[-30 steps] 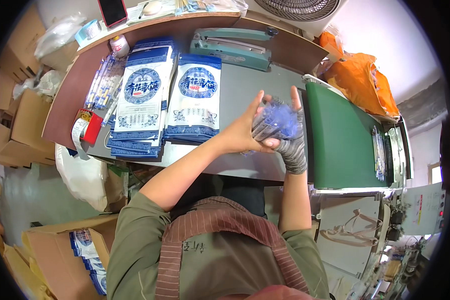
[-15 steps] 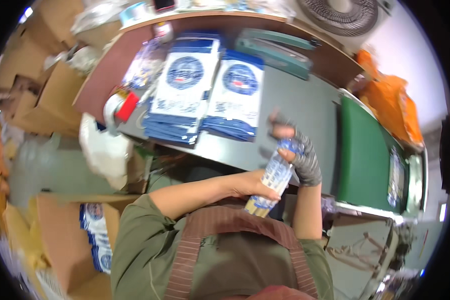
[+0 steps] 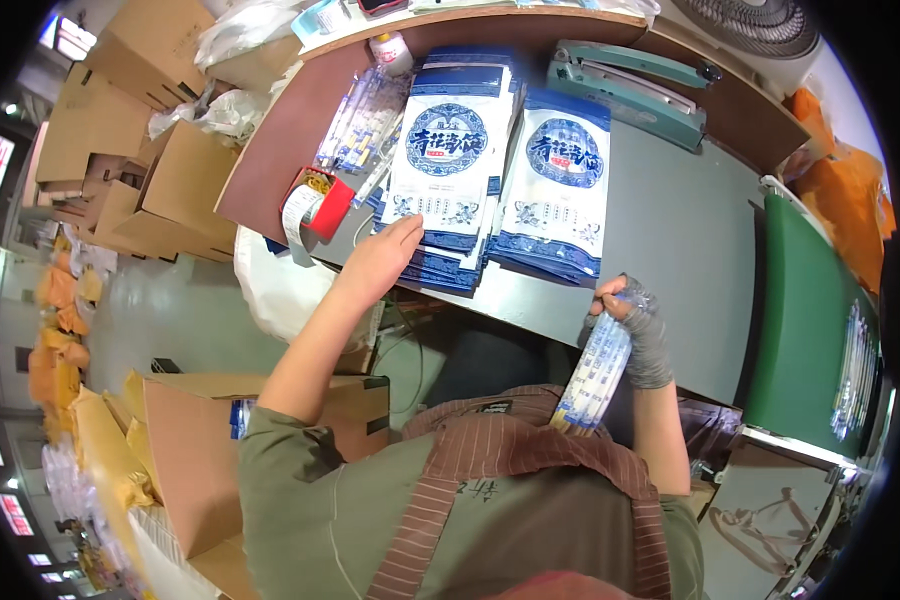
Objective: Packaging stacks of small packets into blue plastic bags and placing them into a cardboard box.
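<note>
My right hand (image 3: pixel 632 318), in a grey fingerless glove, is closed round the upper end of a bundle of chopsticks (image 3: pixel 595 372). The bundle is wrapped in clear film, blue and white, and slants down toward my apron. My left hand (image 3: pixel 385 262) lies with outstretched fingers on the lower left corner of a stack of blue-and-white printed bags (image 3: pixel 443 170). A second stack of the same bags (image 3: pixel 558 180) sits just right of it, on the grey table (image 3: pixel 685 215).
A green-grey bag sealer (image 3: pixel 630 100) stands at the table's back. More wrapped bundles (image 3: pixel 362 120) lie at the left beside a red box (image 3: pixel 332 208) with a white label roll. The green surface (image 3: pixel 805 320) is at right; an open carton (image 3: pixel 195 470) stands at lower left.
My left hand has let go of the chopstick bundle and moved left onto the bag stack. My right hand, fingers spread around the bundle's top before, now grips it. The view has shifted left.
</note>
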{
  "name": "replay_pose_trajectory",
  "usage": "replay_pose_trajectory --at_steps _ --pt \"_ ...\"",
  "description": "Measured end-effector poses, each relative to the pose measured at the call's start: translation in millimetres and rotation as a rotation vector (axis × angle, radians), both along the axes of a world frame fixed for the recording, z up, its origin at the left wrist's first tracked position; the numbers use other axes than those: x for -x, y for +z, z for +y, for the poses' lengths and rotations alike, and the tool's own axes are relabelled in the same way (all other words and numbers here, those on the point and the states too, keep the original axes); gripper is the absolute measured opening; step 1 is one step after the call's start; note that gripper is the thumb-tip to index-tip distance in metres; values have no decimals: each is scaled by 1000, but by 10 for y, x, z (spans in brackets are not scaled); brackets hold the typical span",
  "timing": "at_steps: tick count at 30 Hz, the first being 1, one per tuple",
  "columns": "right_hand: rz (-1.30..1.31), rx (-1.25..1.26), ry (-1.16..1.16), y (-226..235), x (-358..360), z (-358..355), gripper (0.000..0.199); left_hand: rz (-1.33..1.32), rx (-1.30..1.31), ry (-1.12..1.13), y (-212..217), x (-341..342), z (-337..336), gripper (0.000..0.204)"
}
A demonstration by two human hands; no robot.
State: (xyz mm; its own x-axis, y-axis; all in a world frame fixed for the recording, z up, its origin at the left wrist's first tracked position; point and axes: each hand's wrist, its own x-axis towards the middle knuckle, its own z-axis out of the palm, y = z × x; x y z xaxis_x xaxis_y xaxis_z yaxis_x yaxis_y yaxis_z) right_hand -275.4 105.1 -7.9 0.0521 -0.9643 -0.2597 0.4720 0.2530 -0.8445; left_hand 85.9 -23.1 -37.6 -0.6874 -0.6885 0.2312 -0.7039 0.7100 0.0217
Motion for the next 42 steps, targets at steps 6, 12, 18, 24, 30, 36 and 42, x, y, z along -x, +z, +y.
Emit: replay_pose_trajectory --at_steps 6,12,18,24,30,36,42 --pt "25 -1 -30 35 24 9 22 427 -295 189 44 55 -308 18" --pt "-40 18 -34 -8 39 74 19 534 -722 163 145 59 -598 9" --pt "-39 30 -82 -14 151 218 19 405 52 511 453 336 -692 14" --pt "-10 40 -210 42 258 456 25 806 -316 -28 638 1830 57 12" --pt "221 208 -323 -2 409 734 16 502 -514 -403 -129 2864 817 8" --pt "286 274 -344 -141 442 629 14 536 -1030 -328 -240 2872 797 42" --pt "639 115 -368 -533 533 562 14 867 -1052 -152 -388 2825 924 32"
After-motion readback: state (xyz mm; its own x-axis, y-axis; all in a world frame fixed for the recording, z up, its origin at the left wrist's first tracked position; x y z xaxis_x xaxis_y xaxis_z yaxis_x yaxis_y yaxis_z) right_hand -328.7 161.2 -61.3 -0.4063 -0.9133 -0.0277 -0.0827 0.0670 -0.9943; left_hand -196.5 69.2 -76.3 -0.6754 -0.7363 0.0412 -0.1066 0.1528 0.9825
